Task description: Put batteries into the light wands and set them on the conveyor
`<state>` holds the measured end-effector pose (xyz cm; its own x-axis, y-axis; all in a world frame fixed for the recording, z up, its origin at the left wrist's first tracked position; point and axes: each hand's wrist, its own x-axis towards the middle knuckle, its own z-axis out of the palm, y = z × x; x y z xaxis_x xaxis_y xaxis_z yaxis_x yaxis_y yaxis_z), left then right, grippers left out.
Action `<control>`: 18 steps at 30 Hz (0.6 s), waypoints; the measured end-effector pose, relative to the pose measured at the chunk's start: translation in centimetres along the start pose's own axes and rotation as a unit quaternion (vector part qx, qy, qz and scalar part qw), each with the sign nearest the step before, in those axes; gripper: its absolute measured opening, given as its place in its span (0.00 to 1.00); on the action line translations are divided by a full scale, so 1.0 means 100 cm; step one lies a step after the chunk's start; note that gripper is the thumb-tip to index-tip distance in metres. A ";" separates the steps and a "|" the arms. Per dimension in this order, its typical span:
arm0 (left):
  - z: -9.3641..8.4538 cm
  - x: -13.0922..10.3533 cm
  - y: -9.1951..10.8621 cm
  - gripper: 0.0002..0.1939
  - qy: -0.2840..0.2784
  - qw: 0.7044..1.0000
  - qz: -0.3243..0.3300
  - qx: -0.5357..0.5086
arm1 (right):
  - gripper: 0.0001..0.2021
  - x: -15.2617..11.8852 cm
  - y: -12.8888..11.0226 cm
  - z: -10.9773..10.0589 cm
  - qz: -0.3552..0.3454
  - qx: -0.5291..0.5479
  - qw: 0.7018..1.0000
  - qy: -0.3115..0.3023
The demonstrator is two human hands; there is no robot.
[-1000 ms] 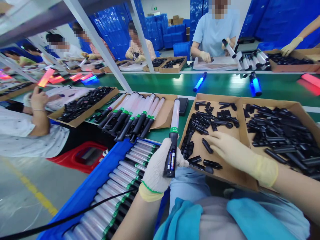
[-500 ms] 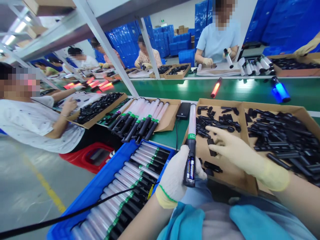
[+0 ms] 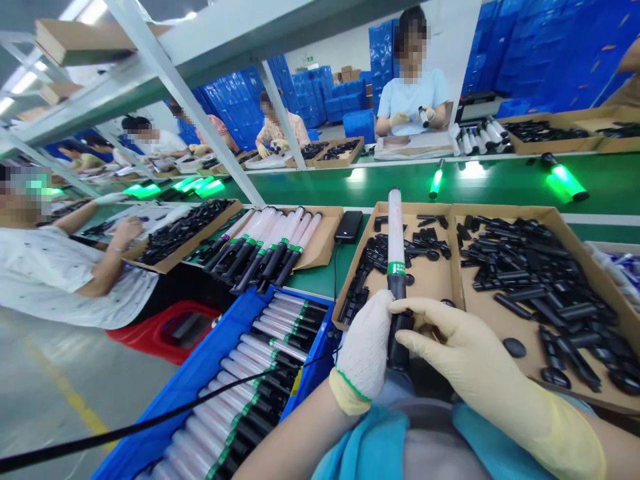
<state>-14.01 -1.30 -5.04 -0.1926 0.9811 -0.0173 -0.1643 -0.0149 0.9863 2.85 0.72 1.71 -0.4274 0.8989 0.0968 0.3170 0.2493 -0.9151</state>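
Observation:
My left hand [image 3: 364, 347], in a white knit glove with a yellow inner cuff, is closed round the black handle of a light stick [image 3: 397, 237]. Upright in front of me, the stick has a clear, unlit tube and a green printed band. My right hand [image 3: 463, 350], in a pale yellow glove, has its thumb and forefinger pressed against the right side of the handle. The batteries are no longer visible; a black surface faces me there. Just beyond lies a cardboard tray [image 3: 425, 283] with small black plastic parts.
A second tray [image 3: 505, 320] heaped with black parts stands at right. Finished-looking sticks fill a blue bin [image 3: 200, 373] at left, and more sticks [image 3: 270, 233] lie above it. A phone-like black device [image 3: 349, 227] has a cable. Green-lit sticks [image 3: 437, 180] lie on the belt. Co-workers sit around.
My right hand has come from the tray, where it held a small black cover piece, to the stick's handle. The exposed batteries are now covered from view. Lights on the belt turned green.

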 end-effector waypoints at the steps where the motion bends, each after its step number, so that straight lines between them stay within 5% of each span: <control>1: 0.003 0.000 0.001 0.22 -0.005 1.000 0.011 0.010 | 0.14 -0.002 0.001 -0.003 -0.004 -0.009 1.000 0.006; 12: 0.024 -0.002 0.021 0.24 -0.050 0.990 0.043 0.123 | 0.19 -0.023 0.011 -0.023 -0.107 -0.116 0.986 0.058; 15: 0.037 0.000 0.023 0.23 -0.029 0.997 -0.002 0.071 | 0.22 -0.023 0.014 -0.024 -0.145 -0.156 0.973 0.090; 18: 0.054 0.000 0.033 0.10 -0.007 0.998 -0.064 -0.003 | 0.28 -0.020 0.017 -0.021 -0.144 -0.197 0.959 0.144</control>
<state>-9.28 -0.28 -0.93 -0.1567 0.9775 -0.1415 -0.1927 0.1103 0.9750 6.02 0.06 0.74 -0.3110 0.8203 0.4799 0.5398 0.5681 -0.6212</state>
